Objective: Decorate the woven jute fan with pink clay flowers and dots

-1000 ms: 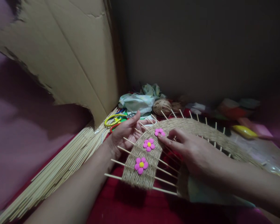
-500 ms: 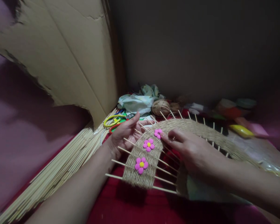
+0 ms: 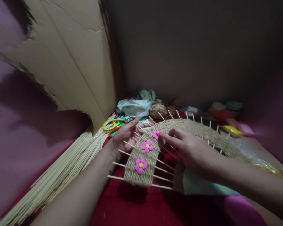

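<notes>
A curved woven band of tan twine, with thin wooden sticks poking out of both edges, arches across the middle. My left hand holds it from below and behind at the left side, thumb up, fingers partly hidden by the weave. Two pink flowers with yellow centres, a lower one and a middle one, lie on the band. A third pink flower above them has a dark middle. My right hand touches its right petal with a stretched index fingertip; the other fingers are curled, the thumb hidden.
Left lies a bundle of thin sticks beside a torn cardboard sheet. Yellow-handled scissors, a pale cloth and a twine ball sit behind the band. A yellow packet lies at right on the floor.
The woven band and my right hand appear slightly further left, along with a small turn of the view. My right fingertip stays at the third flower; my left hand keeps its hold.
</notes>
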Action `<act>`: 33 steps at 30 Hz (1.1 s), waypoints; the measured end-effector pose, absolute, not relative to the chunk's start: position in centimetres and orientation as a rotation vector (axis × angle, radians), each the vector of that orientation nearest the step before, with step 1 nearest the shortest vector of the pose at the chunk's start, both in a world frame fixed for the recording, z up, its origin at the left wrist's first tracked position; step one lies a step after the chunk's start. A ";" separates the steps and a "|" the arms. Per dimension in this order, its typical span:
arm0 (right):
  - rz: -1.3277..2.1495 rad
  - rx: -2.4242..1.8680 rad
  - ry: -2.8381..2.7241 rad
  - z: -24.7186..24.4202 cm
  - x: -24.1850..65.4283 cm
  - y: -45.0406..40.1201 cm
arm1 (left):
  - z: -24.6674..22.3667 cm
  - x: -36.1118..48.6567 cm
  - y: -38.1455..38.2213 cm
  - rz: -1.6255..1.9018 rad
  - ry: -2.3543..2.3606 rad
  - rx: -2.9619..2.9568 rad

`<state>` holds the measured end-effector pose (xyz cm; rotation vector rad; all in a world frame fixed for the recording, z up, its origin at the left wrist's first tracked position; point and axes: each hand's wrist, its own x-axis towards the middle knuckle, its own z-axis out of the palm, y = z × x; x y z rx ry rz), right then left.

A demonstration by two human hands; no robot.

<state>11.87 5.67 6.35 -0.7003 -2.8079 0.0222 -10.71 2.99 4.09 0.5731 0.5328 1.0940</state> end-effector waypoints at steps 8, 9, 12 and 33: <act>-0.029 -0.694 -2.833 6.0 11.0 6.5 | 4.0 -10.6 3.0 1.110 0.503 0.585; -0.059 -0.688 -2.837 5.9 10.9 6.5 | 4.0 -10.6 2.9 1.108 0.497 0.588; -0.133 -0.689 -2.853 5.8 10.9 6.6 | 4.1 -10.6 2.9 1.094 0.492 0.596; 0.174 -0.945 -2.559 9.2 23.2 2.0 | 2.4 -13.7 4.8 1.154 1.137 0.799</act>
